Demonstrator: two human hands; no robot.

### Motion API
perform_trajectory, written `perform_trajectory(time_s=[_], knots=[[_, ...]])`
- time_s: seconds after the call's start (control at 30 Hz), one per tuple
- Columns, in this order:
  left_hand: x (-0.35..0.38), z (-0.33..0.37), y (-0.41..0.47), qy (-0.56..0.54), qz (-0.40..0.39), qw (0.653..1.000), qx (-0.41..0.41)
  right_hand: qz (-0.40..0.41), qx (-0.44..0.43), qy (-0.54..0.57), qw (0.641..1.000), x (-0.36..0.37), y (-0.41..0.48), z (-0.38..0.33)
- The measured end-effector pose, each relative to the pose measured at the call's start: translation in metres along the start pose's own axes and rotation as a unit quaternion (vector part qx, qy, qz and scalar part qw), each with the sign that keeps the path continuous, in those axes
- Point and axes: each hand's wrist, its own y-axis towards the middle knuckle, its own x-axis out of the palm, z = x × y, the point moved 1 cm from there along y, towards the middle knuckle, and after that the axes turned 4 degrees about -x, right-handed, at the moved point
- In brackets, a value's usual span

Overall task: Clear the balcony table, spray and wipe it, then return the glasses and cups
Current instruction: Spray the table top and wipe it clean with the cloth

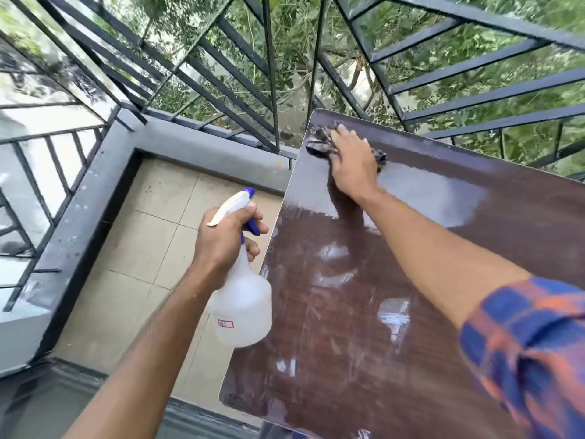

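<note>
The dark brown table top (pixel 364 327) fills the right half of the view and glistens with wet streaks. My right hand (pixel 351 160) lies flat on a dark cloth (pixel 318 141) at the table's far left corner, pressing it onto the surface. My left hand (pixel 226 239) grips the neck of a translucent white spray bottle (pixel 242 308) with a blue nozzle, held upright in the air just left of the table's edge. No glasses or cups show in the view.
A black metal railing (pixel 269 74) runs behind the table, with trees beyond it. A grey ledge (pixel 202 147) borders the beige tiled floor (pixel 139 258) to the left of the table.
</note>
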Motion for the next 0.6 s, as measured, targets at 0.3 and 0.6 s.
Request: perform_trajectory(time_s=[0.3,0.6], knots=[[-0.006,-0.022,-0.031,0.002,0.012,1.000,0.000,-0.118,-0.309,0.084,0.940,0.028,-0.229,-0.041],[0.012,-0.037,-0.062,0.007,-0.004,1.000,0.008,-0.021,-0.008,0.015,1.000,-0.018,-0.081,0.014]])
